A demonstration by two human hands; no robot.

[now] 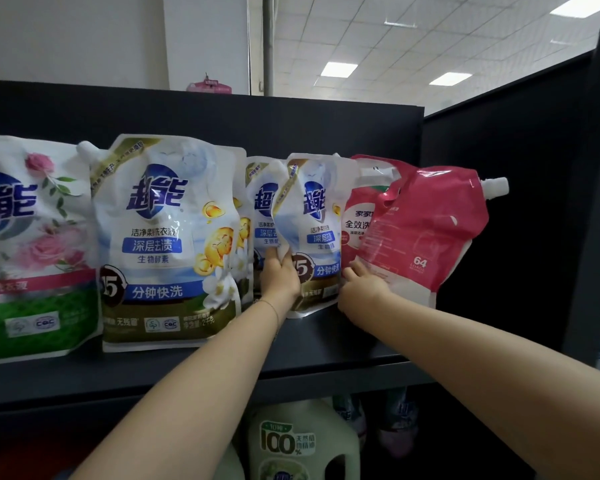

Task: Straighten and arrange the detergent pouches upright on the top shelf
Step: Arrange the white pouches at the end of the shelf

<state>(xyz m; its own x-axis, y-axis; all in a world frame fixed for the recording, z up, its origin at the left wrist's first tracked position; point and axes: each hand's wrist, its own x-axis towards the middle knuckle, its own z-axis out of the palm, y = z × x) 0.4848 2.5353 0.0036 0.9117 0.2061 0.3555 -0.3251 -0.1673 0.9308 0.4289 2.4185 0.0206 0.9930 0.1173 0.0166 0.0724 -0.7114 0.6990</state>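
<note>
While left hand (279, 275) grips left edge of small white pouch (314, 233) on top shelf (326, 341), right hand (362, 285) sits just right of it, grip unclear, touching red pouch (426, 230) — long axis leaning right, spout upper right.

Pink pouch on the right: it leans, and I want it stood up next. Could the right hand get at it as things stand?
Probably yes. The right hand is at the lower left edge of the pink pouch, beside the white pouch that the left hand grips, and nothing stands in front of it.
</note>
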